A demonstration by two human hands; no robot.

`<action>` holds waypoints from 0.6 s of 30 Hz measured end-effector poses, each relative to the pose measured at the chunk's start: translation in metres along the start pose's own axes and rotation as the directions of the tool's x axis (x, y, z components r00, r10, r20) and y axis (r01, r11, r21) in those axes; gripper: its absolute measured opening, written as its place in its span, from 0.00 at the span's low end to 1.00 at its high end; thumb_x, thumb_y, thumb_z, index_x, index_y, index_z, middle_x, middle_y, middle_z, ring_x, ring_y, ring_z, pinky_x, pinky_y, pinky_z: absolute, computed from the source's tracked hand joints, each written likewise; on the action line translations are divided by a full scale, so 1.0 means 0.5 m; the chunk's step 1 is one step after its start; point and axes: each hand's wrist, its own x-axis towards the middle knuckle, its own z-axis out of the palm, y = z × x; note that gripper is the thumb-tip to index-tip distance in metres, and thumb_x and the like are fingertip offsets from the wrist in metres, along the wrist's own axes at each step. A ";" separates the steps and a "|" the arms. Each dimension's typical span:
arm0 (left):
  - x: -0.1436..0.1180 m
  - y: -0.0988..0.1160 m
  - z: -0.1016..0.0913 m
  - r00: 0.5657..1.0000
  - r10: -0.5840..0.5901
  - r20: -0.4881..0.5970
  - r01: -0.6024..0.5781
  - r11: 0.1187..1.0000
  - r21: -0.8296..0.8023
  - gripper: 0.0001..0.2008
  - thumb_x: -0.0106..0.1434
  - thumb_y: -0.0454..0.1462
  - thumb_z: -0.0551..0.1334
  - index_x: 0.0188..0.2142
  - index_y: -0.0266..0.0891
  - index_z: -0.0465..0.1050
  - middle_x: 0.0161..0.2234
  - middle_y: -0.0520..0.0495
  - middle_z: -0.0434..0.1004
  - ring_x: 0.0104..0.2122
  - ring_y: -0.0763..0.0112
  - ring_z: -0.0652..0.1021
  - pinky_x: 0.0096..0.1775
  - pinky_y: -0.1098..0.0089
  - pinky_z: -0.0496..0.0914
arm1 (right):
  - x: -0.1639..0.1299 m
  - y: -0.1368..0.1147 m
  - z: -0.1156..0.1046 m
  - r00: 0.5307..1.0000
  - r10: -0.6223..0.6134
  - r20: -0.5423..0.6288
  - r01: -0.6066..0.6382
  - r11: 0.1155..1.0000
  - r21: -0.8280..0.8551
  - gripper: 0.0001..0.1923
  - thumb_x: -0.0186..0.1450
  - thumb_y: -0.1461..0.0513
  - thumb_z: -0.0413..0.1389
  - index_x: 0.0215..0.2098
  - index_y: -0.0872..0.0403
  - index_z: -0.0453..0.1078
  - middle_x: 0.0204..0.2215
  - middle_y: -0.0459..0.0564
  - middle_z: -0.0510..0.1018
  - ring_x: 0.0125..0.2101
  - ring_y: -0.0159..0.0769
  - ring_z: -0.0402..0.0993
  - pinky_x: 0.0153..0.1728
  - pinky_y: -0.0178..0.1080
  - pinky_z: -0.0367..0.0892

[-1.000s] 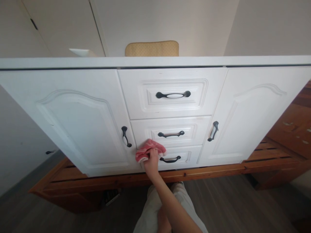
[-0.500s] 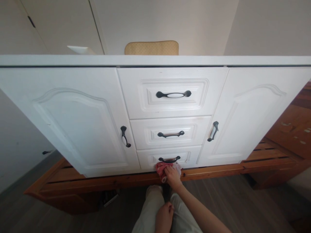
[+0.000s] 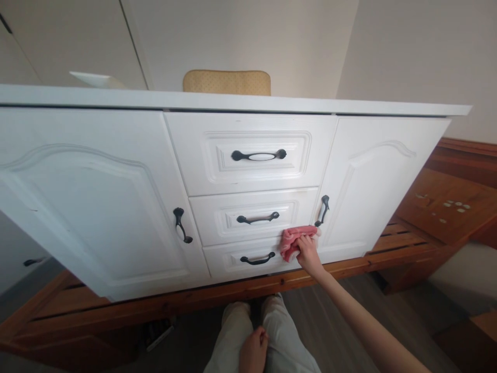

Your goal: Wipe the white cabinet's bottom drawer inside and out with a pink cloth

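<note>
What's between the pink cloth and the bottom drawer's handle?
Only bare white drawer front; in the head view, pink cloth sits just right of the bottom drawer's handle, held by right hand.

Soft, even daylight filled the scene, brightest on the white cabinet (image 3: 97,197) front, with no hard glare. Shadow pooled beneath it over the floor (image 3: 349,321). Wide-angle distortion bowed the cabinet's top edge and stretched the corners. Focus was fairly sharp throughout.

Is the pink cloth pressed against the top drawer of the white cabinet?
No, the right hand presses the crumpled pink cloth against the bottom white drawer, at its right end.
</note>
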 end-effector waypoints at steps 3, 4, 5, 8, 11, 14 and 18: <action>0.000 0.020 -0.008 0.998 0.041 -0.046 -0.045 0.994 -0.104 0.12 0.68 0.38 0.53 0.32 0.45 0.73 0.36 0.46 0.86 0.39 0.63 0.84 0.41 0.67 0.72 | 0.041 -0.054 -0.010 0.997 0.043 -0.065 -0.033 0.989 0.145 0.04 0.57 0.67 0.54 0.30 0.52 0.67 0.34 0.52 0.77 0.39 0.44 0.69 0.43 0.46 0.62; 0.000 0.033 -0.018 0.995 0.071 -0.074 -0.082 0.986 -0.145 0.13 0.68 0.38 0.52 0.32 0.44 0.73 0.35 0.46 0.85 0.38 0.63 0.84 0.41 0.67 0.73 | 0.041 -0.072 -0.013 0.993 0.091 -0.081 -0.071 0.972 0.225 0.02 0.59 0.65 0.56 0.30 0.52 0.67 0.32 0.51 0.77 0.36 0.42 0.70 0.42 0.45 0.65; 0.001 0.050 -0.034 0.987 0.110 -0.114 -0.130 0.974 -0.184 0.14 0.69 0.39 0.52 0.32 0.43 0.74 0.34 0.45 0.85 0.38 0.63 0.83 0.42 0.67 0.74 | 0.033 -0.090 -0.016 0.981 0.171 -0.091 -0.132 0.933 0.334 0.04 0.60 0.61 0.58 0.31 0.52 0.66 0.30 0.49 0.77 0.33 0.41 0.72 0.39 0.45 0.67; 0.006 0.120 -0.117 0.922 0.237 -0.307 -0.317 0.916 -0.245 0.18 0.71 0.45 0.50 0.38 0.41 0.76 0.42 0.42 0.82 0.45 0.62 0.80 0.50 0.64 0.73 | -0.041 -0.142 -0.023 0.879 0.475 -0.047 -0.314 0.650 0.692 0.16 0.59 0.51 0.64 0.38 0.53 0.71 0.31 0.48 0.81 0.31 0.41 0.76 0.36 0.44 0.73; 0.022 0.197 -0.224 0.805 0.306 -0.508 -0.462 0.861 -0.214 0.19 0.74 0.46 0.48 0.45 0.42 0.75 0.52 0.40 0.77 0.55 0.62 0.75 0.56 0.62 0.70 | -0.173 -0.174 -0.024 0.668 0.737 0.103 -0.336 0.175 0.925 0.29 0.50 0.51 0.72 0.47 0.52 0.75 0.41 0.50 0.84 0.41 0.43 0.81 0.44 0.45 0.76; 0.048 0.255 -0.298 0.712 0.392 -0.582 -0.544 0.832 -0.105 0.17 0.74 0.44 0.49 0.49 0.43 0.74 0.52 0.42 0.77 0.56 0.62 0.73 0.59 0.59 0.69 | -0.316 -0.173 -0.027 0.430 0.818 0.383 -0.389 -0.215 0.896 0.28 0.43 0.54 0.76 0.41 0.52 0.79 0.39 0.51 0.86 0.39 0.46 0.83 0.45 0.47 0.78; 0.084 0.276 -0.292 0.676 0.521 -0.521 -0.596 0.803 0.031 0.11 0.71 0.38 0.56 0.48 0.45 0.75 0.48 0.46 0.79 0.52 0.62 0.75 0.58 0.56 0.71 | -0.439 -0.157 -0.039 0.319 0.680 0.660 -0.514 -0.461 0.723 0.27 0.43 0.49 0.75 0.37 0.54 0.81 0.35 0.59 0.86 0.43 0.58 0.83 0.46 0.57 0.78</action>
